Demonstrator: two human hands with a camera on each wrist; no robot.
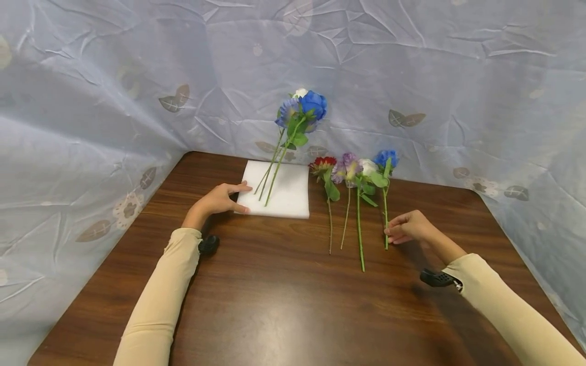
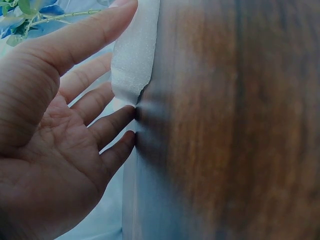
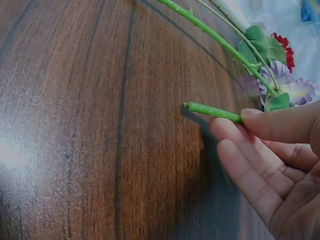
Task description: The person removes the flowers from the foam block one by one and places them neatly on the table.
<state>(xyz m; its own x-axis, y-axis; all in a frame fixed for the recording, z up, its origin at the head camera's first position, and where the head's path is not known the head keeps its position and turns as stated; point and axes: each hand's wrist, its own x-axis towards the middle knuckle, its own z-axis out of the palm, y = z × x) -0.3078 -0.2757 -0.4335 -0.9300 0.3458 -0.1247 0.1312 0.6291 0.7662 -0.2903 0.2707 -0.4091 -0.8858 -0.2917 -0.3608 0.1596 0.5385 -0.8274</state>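
My right hand (image 1: 409,227) pinches the green stem of a blue artificial flower (image 1: 386,158) near its lower end. In the right wrist view, the cut tip of that stem (image 3: 212,111) pokes out past the thumb and fingers. My left hand (image 1: 222,198) rests with straight, spread fingers at the left edge of a white foam block (image 1: 295,201). Fingertips touch the block's side in the left wrist view, and the thumb lies along its near corner. Standing in the foam are a blue rose (image 1: 314,104), a pale blue flower (image 1: 287,111) and a white flower (image 1: 299,93).
Between the foam and my right hand lie a red flower (image 1: 323,163), a purple flower (image 1: 349,165) and a white flower (image 1: 368,166), stems toward me. A patterned grey cloth (image 1: 256,66) hangs behind the brown wooden table (image 1: 256,284) and at its sides.
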